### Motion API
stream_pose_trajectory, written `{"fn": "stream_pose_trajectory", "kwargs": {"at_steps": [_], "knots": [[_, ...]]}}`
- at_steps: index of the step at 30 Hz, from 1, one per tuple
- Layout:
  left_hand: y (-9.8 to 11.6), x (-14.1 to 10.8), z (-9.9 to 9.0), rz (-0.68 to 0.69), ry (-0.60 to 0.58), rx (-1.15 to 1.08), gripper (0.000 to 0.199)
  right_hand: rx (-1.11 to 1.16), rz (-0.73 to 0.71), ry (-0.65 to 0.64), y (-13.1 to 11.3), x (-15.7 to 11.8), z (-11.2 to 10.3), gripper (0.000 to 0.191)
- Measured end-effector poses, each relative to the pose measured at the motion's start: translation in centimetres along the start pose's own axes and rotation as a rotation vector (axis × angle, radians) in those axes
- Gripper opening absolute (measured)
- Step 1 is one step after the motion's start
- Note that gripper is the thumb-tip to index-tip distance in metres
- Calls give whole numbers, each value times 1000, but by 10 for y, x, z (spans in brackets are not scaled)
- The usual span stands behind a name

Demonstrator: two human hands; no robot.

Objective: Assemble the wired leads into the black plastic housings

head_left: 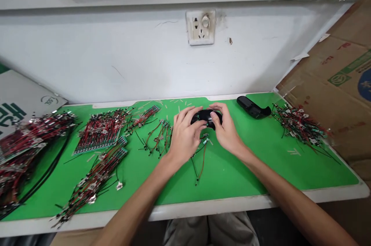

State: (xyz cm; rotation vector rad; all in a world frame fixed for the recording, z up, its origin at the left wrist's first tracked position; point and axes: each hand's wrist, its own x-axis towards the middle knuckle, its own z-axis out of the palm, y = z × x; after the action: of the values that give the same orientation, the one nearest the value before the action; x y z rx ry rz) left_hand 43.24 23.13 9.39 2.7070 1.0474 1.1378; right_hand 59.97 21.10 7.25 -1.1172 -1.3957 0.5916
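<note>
Both my hands hold a black plastic device [206, 116] over the middle of the green mat [234, 174]. My left hand [187, 132] grips its left end, with the fingers bent over it. At the other end my right hand [226, 128] wraps round it, the thumb lying on top. Just below the hands lies a small circuit board [205, 141] with red and black wires. More wired boards [159, 135] are spread to the left of my left hand. The underside of the device is hidden.
Wired boards lie in bundles at the left [100, 174], on a stack [101, 130] and at the right [301, 124]. A black shell [252, 107] rests at the back right. Cardboard [327, 83] stands at the right; a wall socket [201, 27] is behind.
</note>
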Motion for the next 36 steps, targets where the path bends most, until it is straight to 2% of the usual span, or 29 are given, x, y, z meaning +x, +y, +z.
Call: {"fn": "stream_pose_trajectory", "kwargs": {"at_steps": [4, 8, 25, 28, 30, 32, 33, 36], "knots": [[-3, -1, -1, -3, 17, 38, 17, -63, -113, -18, -1, -1, 1, 25], [-3, -1, -2, -36, 11, 42, 15, -95, -166, -22, 0, -3, 1, 23], [-3, -1, 2, -55, 15, 42, 14, -6, -83, 1, 0, -6, 7, 22], [-6, 0, -4, -100, -23, 17, 22, 9, -109, -11, -3, -6, 6, 20], [-9, 2, -12, -126, -55, -46, 41, 21, -134, -39, -8, -7, 6, 20], [-14, 5, -22, -142, -137, -110, 56, 33, -172, -94, -13, -8, 5, 21], [-16, 6, -27, -143, -203, -122, 57, 38, -193, -127, -15, -8, 4, 22], [-20, 8, -37, -121, -375, -71, 41, 36, -242, -197, -20, -10, 3, 27]]}}
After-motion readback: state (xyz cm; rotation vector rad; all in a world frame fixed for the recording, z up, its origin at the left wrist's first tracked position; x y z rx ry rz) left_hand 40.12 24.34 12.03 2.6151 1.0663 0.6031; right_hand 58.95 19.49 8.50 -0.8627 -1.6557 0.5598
